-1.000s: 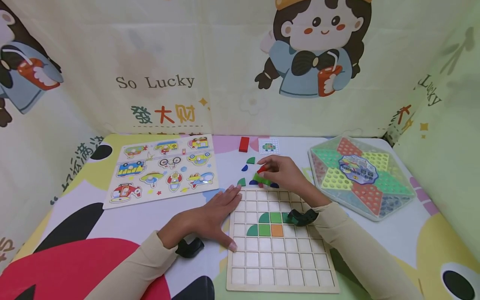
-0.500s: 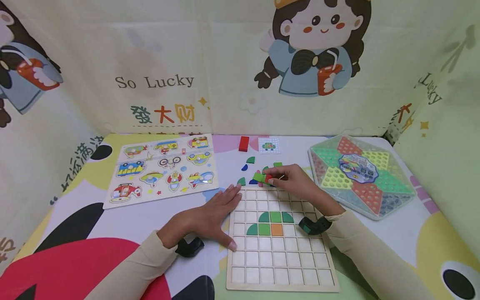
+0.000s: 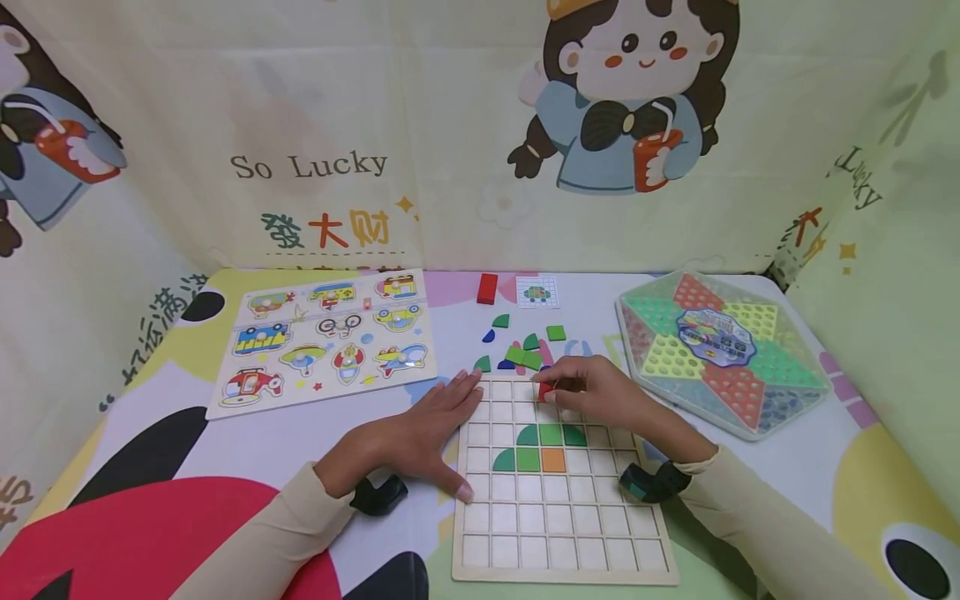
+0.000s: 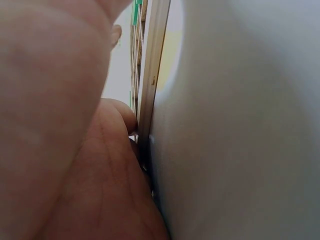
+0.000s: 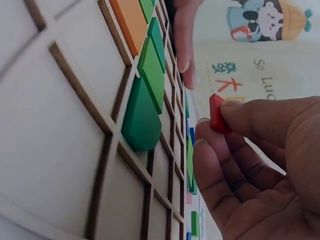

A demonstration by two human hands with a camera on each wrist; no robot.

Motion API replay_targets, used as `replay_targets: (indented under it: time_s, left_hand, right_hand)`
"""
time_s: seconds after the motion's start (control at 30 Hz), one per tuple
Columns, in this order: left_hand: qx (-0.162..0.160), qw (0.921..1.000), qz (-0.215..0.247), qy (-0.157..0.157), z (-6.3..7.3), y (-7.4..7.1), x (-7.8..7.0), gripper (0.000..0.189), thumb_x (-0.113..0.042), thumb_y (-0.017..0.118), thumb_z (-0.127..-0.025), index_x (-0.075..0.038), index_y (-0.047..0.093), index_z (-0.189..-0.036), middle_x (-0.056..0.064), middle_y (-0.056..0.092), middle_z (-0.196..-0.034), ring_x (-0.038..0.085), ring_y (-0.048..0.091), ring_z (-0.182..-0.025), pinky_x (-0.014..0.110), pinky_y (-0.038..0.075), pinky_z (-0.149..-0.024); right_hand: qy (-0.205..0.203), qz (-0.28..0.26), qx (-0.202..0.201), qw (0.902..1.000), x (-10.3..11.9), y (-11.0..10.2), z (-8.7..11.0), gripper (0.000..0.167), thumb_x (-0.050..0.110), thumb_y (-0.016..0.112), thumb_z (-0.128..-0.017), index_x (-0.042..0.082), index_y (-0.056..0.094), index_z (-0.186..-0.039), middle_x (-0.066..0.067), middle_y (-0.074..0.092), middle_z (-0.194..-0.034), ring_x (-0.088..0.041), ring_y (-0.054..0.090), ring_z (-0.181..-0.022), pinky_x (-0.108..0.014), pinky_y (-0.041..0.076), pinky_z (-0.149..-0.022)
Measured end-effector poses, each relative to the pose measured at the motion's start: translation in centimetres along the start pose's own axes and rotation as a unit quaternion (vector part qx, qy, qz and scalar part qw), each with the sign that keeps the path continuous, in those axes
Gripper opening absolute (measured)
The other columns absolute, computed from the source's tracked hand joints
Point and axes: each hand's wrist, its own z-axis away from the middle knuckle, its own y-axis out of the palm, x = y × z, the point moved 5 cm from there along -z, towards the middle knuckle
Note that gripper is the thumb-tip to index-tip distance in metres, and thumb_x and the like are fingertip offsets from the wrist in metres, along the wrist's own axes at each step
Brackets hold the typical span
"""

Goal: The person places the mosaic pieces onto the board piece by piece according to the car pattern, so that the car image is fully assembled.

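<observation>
Right of centre, right fingers point(image 3: 572, 367) pinch a red tile point(image 5: 216, 114), probably light, rigid, best held edgewise; left fingers point(image 3: 457, 391) lie extended.

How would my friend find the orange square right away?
Find the wooden grid board. Two short rows of mostly green pieces lie in it. The orange square ends the nearer row on the right, the only orange one among the green.

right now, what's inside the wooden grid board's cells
Three green quarter-rounds, two green squares and one orange square. In the head view, the right hand covers part of the board, hiding what's beneath.
</observation>
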Motion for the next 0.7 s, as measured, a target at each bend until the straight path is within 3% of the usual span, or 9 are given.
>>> replay_targets:
  time_s: [0.43, 0.7]
  left_hand:
    - [0.000, 1.0000, 0.004, 0.008, -0.1, 0.1, -0.3, 0.124, -0.066, 0.075, -0.069, -0.012, 0.007, -0.157, -0.001, -0.010, -0.163, 0.014, -0.016, -0.145, 0.039, -0.005, -0.116]
    - [-0.002, 1.0000, -0.001, 0.005, -0.1, 0.1, -0.2, 0.125, -0.067, 0.076, -0.068, -0.012, 0.007, -0.157, -0.001, -0.011, -0.163, 0.014, -0.016, -0.145, 0.039, -0.005, -0.116]
  right_hand:
    - [-0.013, -0.008, 0.037, 0.9992, 0.5, 0.7, 3.4, 0.024, 0.000, 0.069, -0.088, 0.005, 0.073, -0.111, 0.004, 0.069, -0.098, -0.013, 0.060, -0.082, -0.026, 0.054, -0.069]
    - [-0.006, -0.008, 0.040, 0.9992, 0.0, 0.6, 4.8, 0.019, 0.003, 0.070, -0.088, 0.010, 0.074, -0.105, 0.004, 0.069, -0.100, -0.012, 0.062, -0.084, -0.025, 0.053, -0.071]
